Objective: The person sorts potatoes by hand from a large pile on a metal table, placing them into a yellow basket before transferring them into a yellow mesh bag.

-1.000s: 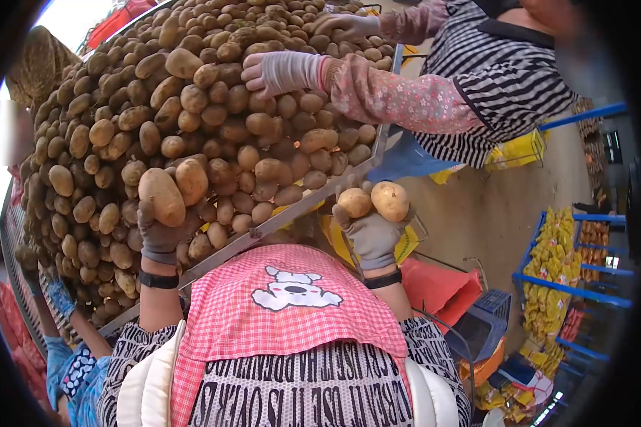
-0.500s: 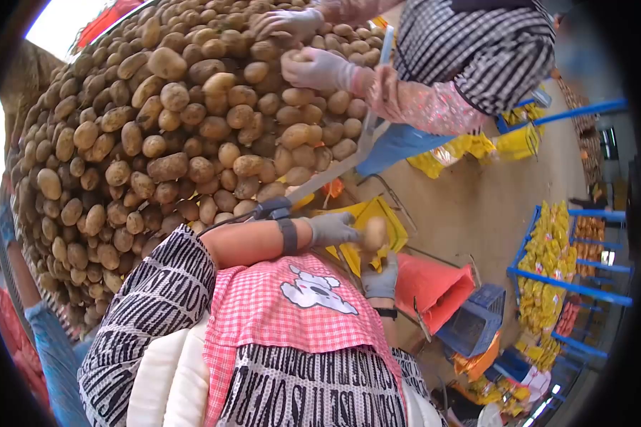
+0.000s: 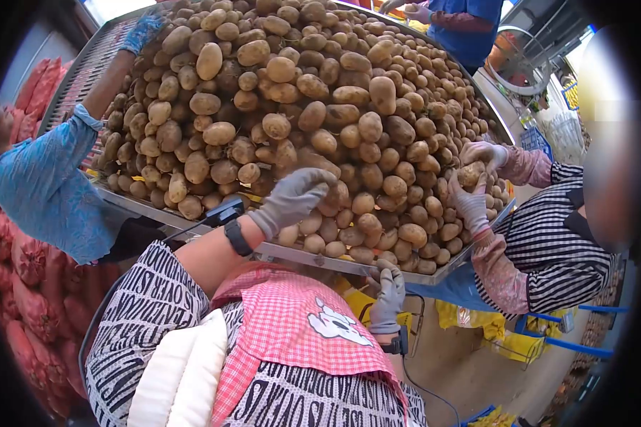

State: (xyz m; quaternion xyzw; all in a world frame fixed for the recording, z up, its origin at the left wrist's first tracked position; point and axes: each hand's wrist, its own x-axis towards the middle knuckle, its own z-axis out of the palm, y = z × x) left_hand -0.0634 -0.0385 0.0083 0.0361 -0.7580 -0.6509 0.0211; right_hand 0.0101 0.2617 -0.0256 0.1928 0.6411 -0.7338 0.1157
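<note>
A large heap of potatoes (image 3: pixel 278 127) lies on a metal-edged table (image 3: pixel 313 257). My left hand (image 3: pixel 295 199), in a grey glove, is over the near side of the heap, its fingers stretched forward, with no potato visible in it. At the table's near edge, my right hand (image 3: pixel 388 302), also gloved, is raised with its fingers apart and nothing visible in them. Below the edge, partly hidden behind my right hand, is a yellow bag (image 3: pixel 356 299).
At the right, a co-worker (image 3: pixel 548 249) holds a potato in gloved hands. A blue-sleeved co-worker's arm (image 3: pixel 68 167) reaches over the heap from the left. Another person (image 3: pixel 466 32) stands across the table. Red sacks (image 3: pixel 39 313) are stacked at the left; yellow bags (image 3: pixel 470 317) hang at the right.
The view has swung left toward the heap. The potato between my hands is gone from them. My left hand has moved from the yellow bag to the heap.
</note>
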